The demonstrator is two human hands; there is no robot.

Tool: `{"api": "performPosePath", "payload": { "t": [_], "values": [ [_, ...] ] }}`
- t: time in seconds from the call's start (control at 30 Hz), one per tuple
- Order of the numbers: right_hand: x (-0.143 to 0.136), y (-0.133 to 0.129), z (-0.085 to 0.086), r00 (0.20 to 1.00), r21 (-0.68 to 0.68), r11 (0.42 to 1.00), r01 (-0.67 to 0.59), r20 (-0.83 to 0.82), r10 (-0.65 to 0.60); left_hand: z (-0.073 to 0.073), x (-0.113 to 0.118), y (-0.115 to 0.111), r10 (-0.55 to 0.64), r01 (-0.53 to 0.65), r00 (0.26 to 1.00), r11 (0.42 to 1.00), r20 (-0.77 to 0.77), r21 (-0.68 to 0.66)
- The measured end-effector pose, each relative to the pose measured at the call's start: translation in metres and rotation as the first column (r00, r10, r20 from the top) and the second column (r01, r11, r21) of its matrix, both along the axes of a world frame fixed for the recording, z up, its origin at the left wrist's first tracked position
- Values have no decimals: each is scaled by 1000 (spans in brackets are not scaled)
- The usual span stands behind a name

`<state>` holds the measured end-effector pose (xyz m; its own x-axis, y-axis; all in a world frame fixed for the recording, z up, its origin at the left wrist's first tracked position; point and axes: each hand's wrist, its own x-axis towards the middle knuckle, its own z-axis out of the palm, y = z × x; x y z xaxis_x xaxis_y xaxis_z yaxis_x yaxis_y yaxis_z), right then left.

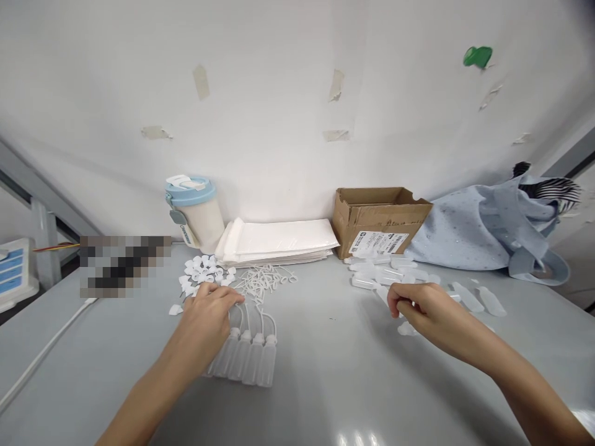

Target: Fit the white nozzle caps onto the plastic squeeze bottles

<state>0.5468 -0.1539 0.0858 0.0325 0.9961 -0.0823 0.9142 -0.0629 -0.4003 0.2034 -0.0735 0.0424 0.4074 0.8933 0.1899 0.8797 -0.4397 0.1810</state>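
My left hand (211, 310) is over the left part of the grey table, beside the white caps (204, 271) and the pile of thin white tubes (264, 280). Its fingers are bent together, and what they hold, if anything, is hidden. Close below it lies a row of several translucent bottles (252, 362) with curved tubes at their necks. On the right, my right hand (416, 302) has its fingers curled at a loose heap of similar bottles (372, 272); a bottle's end shows beside the fingertips, but the grip is not clear.
Along the wall stand a blue-lidded cup (202, 217), a stack of white envelopes (283, 240), an open cardboard box (381, 220) and a light blue bag (474, 223). A white cable (44, 356) runs along the left side, near a white device (16, 272).
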Motion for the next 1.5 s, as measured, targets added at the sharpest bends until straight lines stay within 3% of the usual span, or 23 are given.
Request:
{"api": "performPosePath", "payload": {
  "t": [0.23, 0.4, 0.57, 0.73, 0.9, 1.1, 1.3, 1.37, 1.5],
  "values": [
    [3, 1, 1, 998, 25, 1000, -7, 65, 5, 4, -7, 0, 21, -25, 997, 999, 71, 47],
    [3, 6, -5, 996, 129, 991, 21, 87, -33, 14, -4, -4, -9, -42, 977, 972, 213, 232],
    [1, 16, -28, 980, 310, 938, -158, 166, 110, 21, 5, -10, -97, -19, 950, 930, 295, 368],
    [-5, 24, -49, 952, 294, 915, -276, 215, 218, 20, 12, -16, -202, 80, 936, 919, 287, 387],
    [-12, 25, -54, 944, 311, 899, -308, 219, 247, 21, 21, -23, -303, 160, 897, 902, 322, 401],
    [-30, 15, -46, 946, 396, 860, -322, 161, 280, 24, 34, -34, -359, 200, 801, 915, 478, 351],
    [-58, -6, -32, 894, 692, 685, -225, -132, 427, 22, 43, -45, -272, 174, 749, 961, 605, 216],
    [-66, -12, -30, 859, 717, 670, -195, -204, 469, 21, 46, -47, -207, 133, 750, 977, 629, 164],
    [-75, -19, -32, 814, 687, 701, -191, -289, 505, 20, 51, -51, -63, 60, 720, 998, 692, 28]
  ]
}}
